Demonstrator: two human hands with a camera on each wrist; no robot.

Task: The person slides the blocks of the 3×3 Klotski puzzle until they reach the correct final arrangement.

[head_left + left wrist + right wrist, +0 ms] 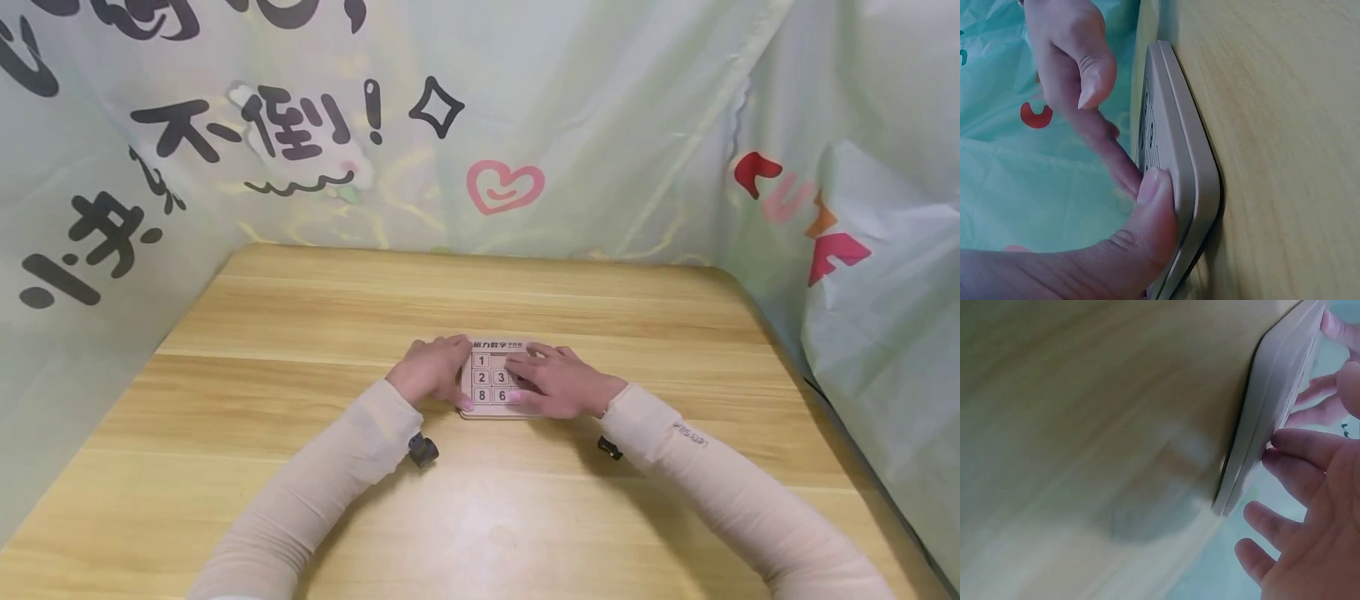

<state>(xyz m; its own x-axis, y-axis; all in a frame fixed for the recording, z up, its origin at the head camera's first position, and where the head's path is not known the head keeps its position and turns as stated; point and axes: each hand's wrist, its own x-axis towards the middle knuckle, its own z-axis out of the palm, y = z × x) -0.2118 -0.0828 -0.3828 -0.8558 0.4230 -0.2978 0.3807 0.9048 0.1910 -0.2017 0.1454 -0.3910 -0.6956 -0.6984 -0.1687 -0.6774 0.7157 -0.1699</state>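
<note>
A pale pink sliding number puzzle (pixel 495 411) lies flat on the wooden table, its number tiles facing up. Tiles 1, 2, 3, 8 and 6 show, with a gap right of the 1; the right hand hides others. My left hand (pixel 427 369) holds the puzzle's left side, thumb at the near corner and fingers near the far one. In the left wrist view its thumb (pixel 1154 219) presses the frame's edge. From the right, my right hand (pixel 562 383) reaches over the tiles with fingers extended, fingertips touching the face around the gap and the right columns.
The light wooden table (pixel 480 500) spreads around the puzzle. A pale green printed curtain (pixel 600 125) hangs behind and along both sides. Black wrist devices sit under both sleeves, the left one (pixel 423 451) and the right one (pixel 610 448).
</note>
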